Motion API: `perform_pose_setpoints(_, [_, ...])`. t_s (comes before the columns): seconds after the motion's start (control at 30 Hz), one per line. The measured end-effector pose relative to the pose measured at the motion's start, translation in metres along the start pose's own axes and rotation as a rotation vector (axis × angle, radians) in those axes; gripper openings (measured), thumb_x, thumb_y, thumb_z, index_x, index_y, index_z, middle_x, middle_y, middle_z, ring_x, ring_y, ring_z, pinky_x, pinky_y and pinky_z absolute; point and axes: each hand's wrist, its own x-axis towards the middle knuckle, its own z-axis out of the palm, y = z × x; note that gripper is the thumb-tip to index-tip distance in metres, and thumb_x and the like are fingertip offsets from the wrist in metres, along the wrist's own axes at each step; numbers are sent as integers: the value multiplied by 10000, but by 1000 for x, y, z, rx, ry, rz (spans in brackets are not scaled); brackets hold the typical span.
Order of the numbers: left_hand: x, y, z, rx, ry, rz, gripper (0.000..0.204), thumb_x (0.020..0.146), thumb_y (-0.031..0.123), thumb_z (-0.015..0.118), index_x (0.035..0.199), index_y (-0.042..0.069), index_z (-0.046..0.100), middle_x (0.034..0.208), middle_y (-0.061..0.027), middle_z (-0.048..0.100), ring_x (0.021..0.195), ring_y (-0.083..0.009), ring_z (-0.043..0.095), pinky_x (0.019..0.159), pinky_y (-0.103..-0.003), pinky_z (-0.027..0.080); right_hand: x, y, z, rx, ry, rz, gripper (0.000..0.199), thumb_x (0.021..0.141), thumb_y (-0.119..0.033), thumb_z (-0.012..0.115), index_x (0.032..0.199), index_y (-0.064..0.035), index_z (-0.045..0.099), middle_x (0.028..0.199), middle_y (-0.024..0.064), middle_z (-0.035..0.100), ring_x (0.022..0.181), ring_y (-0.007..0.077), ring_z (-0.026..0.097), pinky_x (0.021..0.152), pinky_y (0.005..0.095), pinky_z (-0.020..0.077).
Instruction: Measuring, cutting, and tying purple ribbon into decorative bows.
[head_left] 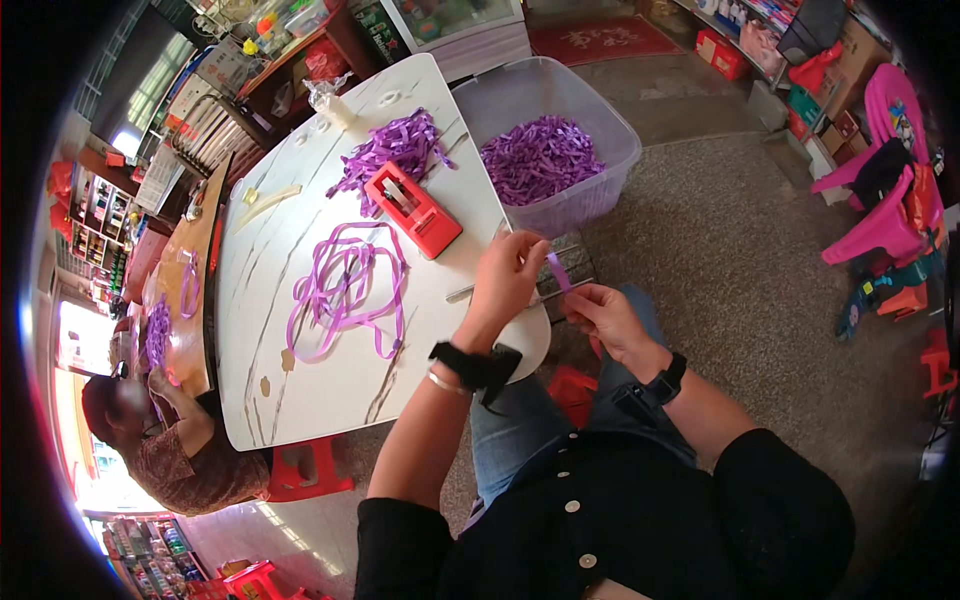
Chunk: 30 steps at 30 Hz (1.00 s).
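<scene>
left hand (510,268): fingers curled in, thumb and fingertips closed on the upper end of a purple ribbon strip (557,271).
right hand (606,318): thumb and forefinger pinched together on the strip's lower end.
gap between hands: a little apart, joined by the short strip.
held strip: one, just off the near right edge of the white table (255,335).
thin bar (459,294): one visible at that edge, partly hidden by the left hand; its kind i cannot tell.
red tape dispenser (418,212): one, on the table, between the ribbon heap and loose ribbon.
ribbon heap (398,148): one, on the table; pieces too tangled to count.
loose ribbon (345,322): one looping tangle, nearer the table's middle.
clear plastic bin (622,168): one, beside the table, holding many purple ribbon pieces, uncountable.
black wrist devices: two, one per wrist.
other person (180,455): one, at far left, near more purple ribbon.
</scene>
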Motion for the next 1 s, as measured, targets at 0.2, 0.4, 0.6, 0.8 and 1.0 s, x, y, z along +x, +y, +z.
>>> perform_pose_setpoints(0.2, [-56, 42, -22, -866, -427, -640, 328, 929, 299, 356, 1078, 48, 507, 599, 25, 428, 510, -54, 361, 454, -181, 267, -5, -9, -1, -13, 9, 10, 80, 817, -195, 599, 817, -119, 574, 724, -34, 583, 625, 36, 532, 535, 162, 389])
perform_pose_setpoints(0.4, [-70, 39, -12, -1485, -493, -915, 356, 927, 308, 337, 1189, 73, 395, 612, 26, 365, 509, -73, 312, 489, -201, 269, -5, -11, 1, 40, -33, 8, 87, 810, -196, 608, 798, -121, 567, 705, -40, 566, 602, 27, 520, 555, 146, 417])
perform_pose_setpoints(0.6, [-70, 27, 7, -1880, -452, -836, 278, 901, 241, 368, 1101, 61, 437, 614, 23, 305, 548, -91, 317, 530, -226, 295, -6, -14, 3, 42, -48, 13, 94, 810, -190, 609, 814, -103, 574, 718, -34, 570, 610, 29, 520, 550, 154, 419])
perform_pose_setpoints(0.8, [-71, 22, 9, -1979, -491, -715, 262, 875, 160, 388, 1107, 51, 440, 609, 15, 289, 557, -99, 320, 558, -233, 307, -6, -37, -13, -300, -151, 59, 232, 842, -265, 564, 753, -54, 603, 625, -28, 549, 545, 42, 492, 506, 166, 388])
perform_pose_setpoints(1.0, [-74, 15, 8, -2019, -494, -664, 260, 854, 118, 397, 1103, 55, 435, 612, 4, 302, 577, -107, 320, 589, -240, 314, 22, -116, 18, -599, -146, -331, 263, 861, -262, 523, 773, -27, 602, 682, -16, 557, 553, 38, 438, 516, 179, 363])
